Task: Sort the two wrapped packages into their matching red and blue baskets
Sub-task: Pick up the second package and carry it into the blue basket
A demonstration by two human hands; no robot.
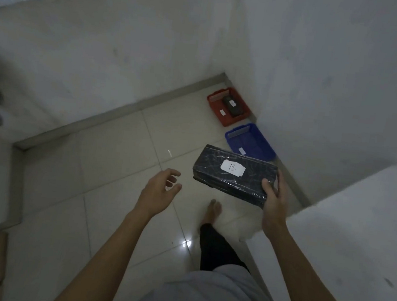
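Gripped at its near end by the right hand (275, 201), thumb on top, the black wrapped package (235, 175) with a white label (232, 167) marked "B" is held above the tiled floor (109, 156); the blue basket (250, 142), holding only a small white tag, is seen just beyond it at 12 o'clock; the red basket (228, 106), farther at 11 o'clock in the corner, is occupied by a second dark package (232, 105); the left hand (162, 187) is held loosely open at 9 o'clock, nothing grasped.
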